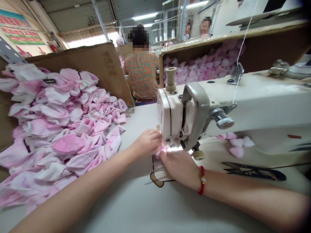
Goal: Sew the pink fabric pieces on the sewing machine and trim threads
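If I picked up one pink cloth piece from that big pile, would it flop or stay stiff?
Probably floppy: the pieces in the pile lie crumpled and folded over each other. Likely very light, being thin and small. The left hand seems to scrunch one pink piece easily.

Sewing machine on right half of table, its head at centre. Fabric piece under the head, left hand touching it from the left, right hand from the near side. Heap of fabric pieces on left, in a cardboard box. Scissors on table near right, loose pieces just beyond them under machine arm. Spool pin on top of head. Far behind: second box of pieces, seated person left of it
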The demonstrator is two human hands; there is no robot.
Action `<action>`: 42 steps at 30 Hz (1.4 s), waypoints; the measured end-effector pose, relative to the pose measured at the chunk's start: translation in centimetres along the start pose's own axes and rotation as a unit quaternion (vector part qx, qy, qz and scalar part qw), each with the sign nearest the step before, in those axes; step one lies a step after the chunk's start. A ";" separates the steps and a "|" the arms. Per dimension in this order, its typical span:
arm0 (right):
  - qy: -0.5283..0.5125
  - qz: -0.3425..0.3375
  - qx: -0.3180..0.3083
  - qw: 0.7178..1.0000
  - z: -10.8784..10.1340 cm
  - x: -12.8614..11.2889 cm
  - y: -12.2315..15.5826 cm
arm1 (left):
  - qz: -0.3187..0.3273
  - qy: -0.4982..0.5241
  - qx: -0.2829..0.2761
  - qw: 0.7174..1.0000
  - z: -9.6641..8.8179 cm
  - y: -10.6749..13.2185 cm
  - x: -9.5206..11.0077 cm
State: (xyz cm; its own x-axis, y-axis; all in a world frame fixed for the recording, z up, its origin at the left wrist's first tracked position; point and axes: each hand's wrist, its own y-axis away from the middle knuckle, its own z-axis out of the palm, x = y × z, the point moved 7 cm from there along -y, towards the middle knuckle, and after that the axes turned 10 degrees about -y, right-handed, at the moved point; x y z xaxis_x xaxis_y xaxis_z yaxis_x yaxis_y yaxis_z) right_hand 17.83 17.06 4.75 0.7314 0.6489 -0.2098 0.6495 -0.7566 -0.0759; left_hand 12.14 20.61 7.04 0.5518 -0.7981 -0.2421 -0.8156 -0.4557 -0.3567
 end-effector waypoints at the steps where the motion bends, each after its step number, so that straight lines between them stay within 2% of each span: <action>1: -0.007 -0.009 -0.007 1.000 0.0 0.0 0.0 | 0.011 0.015 0.006 1.000 -0.4 0.0 0.3; 5: -0.076 -0.067 -0.056 0.993 0.8 0.5 1.6 | 0.062 0.049 0.004 0.997 -1.5 1.0 3.4; 8: -0.081 -0.102 -0.022 0.991 1.4 0.9 3.2 | 0.032 0.039 -0.016 0.999 -1.3 1.5 4.7; 10: -0.052 -0.121 0.017 0.991 1.7 0.8 3.9 | -0.010 0.041 -0.023 0.999 -0.9 1.5 4.7; 13: -0.032 -0.137 0.038 0.989 1.9 0.3 4.4 | -0.068 0.058 -0.026 0.996 -0.3 1.4 4.3; 18: -0.037 -0.112 0.036 0.992 1.5 0.6 4.4 | -0.073 0.065 -0.020 0.995 -0.1 1.3 5.1; 20: -0.037 -0.109 0.038 0.993 1.4 0.8 4.6 | -0.096 0.075 -0.026 0.992 -0.2 1.4 4.9; 24: -0.029 -0.117 0.029 0.992 1.3 1.0 4.8 | -0.163 0.136 -0.092 0.973 -0.2 1.3 3.4; 27: -0.025 -0.112 0.015 0.993 1.2 1.2 4.6 | -0.173 0.130 -0.133 0.967 -0.1 1.2 3.3; 32: -0.025 -0.124 0.021 0.992 0.5 1.2 4.6 | -0.110 0.023 -0.094 0.989 0.0 1.3 5.4; 35: -0.025 -0.126 0.009 0.992 0.6 1.1 4.9 | -0.103 -0.019 -0.088 0.991 0.4 1.7 6.4; 39: -0.032 -0.125 0.005 0.992 0.8 1.3 4.9 | -0.114 -0.056 -0.048 0.991 0.0 1.6 6.5; 42: -0.034 -0.102 0.028 0.994 0.4 2.0 4.4 | -0.111 -0.066 -0.024 0.991 0.3 1.3 6.1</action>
State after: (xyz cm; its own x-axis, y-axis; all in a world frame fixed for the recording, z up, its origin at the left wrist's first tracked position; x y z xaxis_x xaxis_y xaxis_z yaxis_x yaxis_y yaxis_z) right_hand 22.08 15.01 3.59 0.5687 0.7838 -0.2495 0.7689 -0.6143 -0.1770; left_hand 14.51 15.25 4.86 0.7345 -0.6183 -0.2797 -0.6766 -0.6351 -0.3727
